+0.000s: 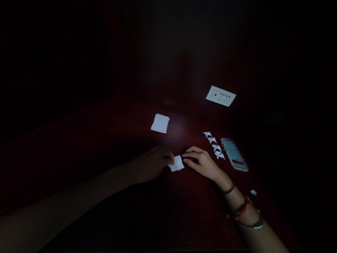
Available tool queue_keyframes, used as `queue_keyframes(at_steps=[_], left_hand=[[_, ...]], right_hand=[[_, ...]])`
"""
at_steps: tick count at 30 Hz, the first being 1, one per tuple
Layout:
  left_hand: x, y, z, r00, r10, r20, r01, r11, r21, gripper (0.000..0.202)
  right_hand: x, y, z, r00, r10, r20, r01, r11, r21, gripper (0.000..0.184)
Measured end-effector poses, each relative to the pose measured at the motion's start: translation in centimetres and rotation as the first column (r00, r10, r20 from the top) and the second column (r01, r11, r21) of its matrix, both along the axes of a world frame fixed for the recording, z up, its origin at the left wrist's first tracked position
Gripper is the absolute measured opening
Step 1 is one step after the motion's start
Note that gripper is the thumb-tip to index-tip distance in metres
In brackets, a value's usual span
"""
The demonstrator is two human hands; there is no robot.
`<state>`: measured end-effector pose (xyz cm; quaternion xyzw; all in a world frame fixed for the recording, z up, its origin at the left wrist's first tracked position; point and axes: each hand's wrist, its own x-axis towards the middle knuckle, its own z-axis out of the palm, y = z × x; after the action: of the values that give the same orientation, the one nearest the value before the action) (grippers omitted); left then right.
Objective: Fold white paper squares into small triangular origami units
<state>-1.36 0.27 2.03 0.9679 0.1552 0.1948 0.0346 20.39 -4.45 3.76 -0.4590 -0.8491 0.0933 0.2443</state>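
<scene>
A small white folded paper [178, 163] with creases across it lies on the dark red table. My left hand [158, 162] is closed on the paper's left edge, thumb on top; its other fingers are in shadow. Just right of the paper is my right hand [200, 161], its fingers apart and bent, with the fingertips close to the paper's right corner and nothing between them. Beyond both hands sits a stack of white square paper sheets [160, 123]. Several small folded paper pieces [217, 150] form a slanting row past my right hand.
A phone [235, 154] in a pale case lies right of the row of folded pieces. A small white crumpled bit [253, 192] is beside my right forearm. At the back is a white power socket plate [221, 96]. The surroundings are very dark.
</scene>
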Motion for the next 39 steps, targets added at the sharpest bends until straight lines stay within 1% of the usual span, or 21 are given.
queue_keyframes(at_steps=[3,5,7,12,17,22,26,30,33,36,39], left_hand=[[0.3,-0.3,0.3,0.998,0.058,-0.006,-0.058,0.998,0.020,0.035],[0.3,-0.6,0.2,0.998,0.067,-0.013,-0.067,0.997,0.038,0.035],[0.3,-0.8,0.0,0.998,0.056,-0.021,-0.055,0.997,0.049,0.037],[-0.1,-0.8,-0.6,0.998,0.033,-0.053,-0.031,0.999,0.036,0.042],[-0.3,-0.2,-0.3,0.997,0.000,-0.077,0.001,1.000,0.010,0.048],[-0.5,0.1,0.3,0.991,-0.042,-0.125,0.038,0.999,-0.036,0.056],[-0.8,0.5,0.0,0.986,-0.080,-0.144,0.072,0.995,-0.062,0.061],[-0.9,0.9,-0.3,0.987,-0.097,-0.132,0.092,0.995,-0.041,0.060],[-0.8,0.9,-0.1,0.986,-0.107,-0.128,0.105,0.994,-0.021,0.057],[-0.7,0.7,0.3,0.989,-0.104,-0.108,0.105,0.994,0.006,0.049],[-0.8,0.6,0.3,0.992,-0.101,-0.079,0.103,0.995,0.018,0.044]], right_hand=[[-0.2,0.1,-0.3,1.000,0.001,-0.008,-0.001,1.000,-0.026,0.028],[-0.3,0.1,-0.4,1.000,-0.001,-0.010,0.001,0.999,-0.035,0.031],[-0.3,0.1,-0.5,1.000,-0.004,-0.007,0.004,0.999,-0.046,0.029],[-0.3,0.1,-0.4,1.000,-0.030,0.003,0.030,0.998,-0.063,0.015],[-0.3,0.1,-0.4,0.999,-0.037,-0.005,0.037,0.998,-0.059,0.017],[-0.4,0.1,-0.4,1.000,-0.009,0.004,0.010,0.998,-0.061,0.012],[-0.4,0.1,-0.4,1.000,0.007,0.005,-0.006,0.997,-0.076,0.008],[-0.4,0.1,-0.4,1.000,0.002,0.019,-0.001,0.996,-0.085,0.005],[-0.5,0.1,-0.4,1.000,0.002,0.024,0.000,0.996,-0.089,0.003],[-0.6,0.0,-0.3,1.000,-0.001,0.028,0.004,0.996,-0.089,0.001],[-0.7,-0.1,-0.3,1.000,-0.003,0.026,0.006,0.996,-0.087,0.001]])
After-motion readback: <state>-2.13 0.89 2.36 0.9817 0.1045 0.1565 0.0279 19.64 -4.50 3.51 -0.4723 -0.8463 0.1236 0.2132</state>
